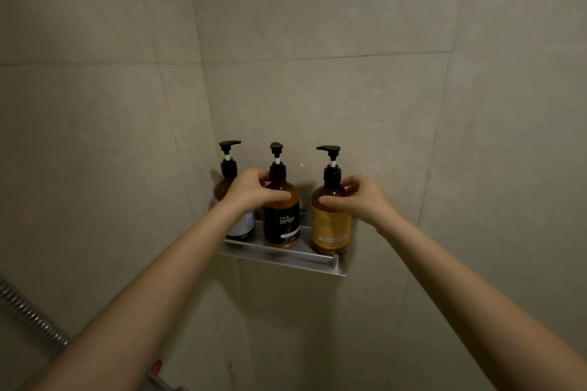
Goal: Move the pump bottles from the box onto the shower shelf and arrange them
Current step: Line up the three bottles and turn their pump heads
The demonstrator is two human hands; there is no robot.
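Three amber pump bottles stand upright in a row on the metal shower shelf (279, 259) in the wall corner. The left bottle (229, 168) has a white label and is partly hidden behind my left arm. My left hand (251, 189) grips the shoulder of the middle bottle (282, 222), which has a black label. My right hand (365, 197) holds the shoulder of the right bottle (330, 228), which has a yellow label. All pump heads are black. The box is out of view.
Beige tiled walls meet in a corner behind the shelf. A ribbed metal shower hose (31, 311) runs along the lower left. Part of a tap fitting with a red mark (157, 367) shows at the bottom edge.
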